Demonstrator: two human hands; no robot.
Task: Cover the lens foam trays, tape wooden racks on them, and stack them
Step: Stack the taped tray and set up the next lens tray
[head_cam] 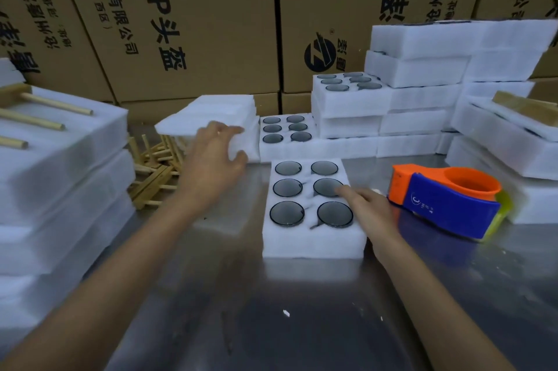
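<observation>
From the head view, I have the open tray (312,237) flat on the metal table (302,325) straight ahead, its six dark lenses uncovered. My right hand (370,204) rests on its right edge, fingers loosely spread, one fingertip on the middle-right lens (327,187); it pins the tray but grips nothing. My left hand (216,156) is out at the stack of foam sheets (211,114) behind and left of the tray, fingers curled on the front edge of the sheets, apparently pinching one, though I cannot tell whether it holds one sheet or several.

Risks as I judge them: the sheets are thin and cling, so a careless pull could bring two at once or drag the pile onto the racks below. The fingertip on the lens could smear it or tip it in its pocket. The tape dispenser (447,204) sits just beside the tray's right side; a sweeping elbow could knock it.

Count: six lenses in this tray; two more open trays behind, six lenses showing in each; one tape dispenser; a loose heap of wooden racks (157,168) left of centre, too tangled to count; finished stacks at left (60,174) and right (498,135), with racks on top.
</observation>
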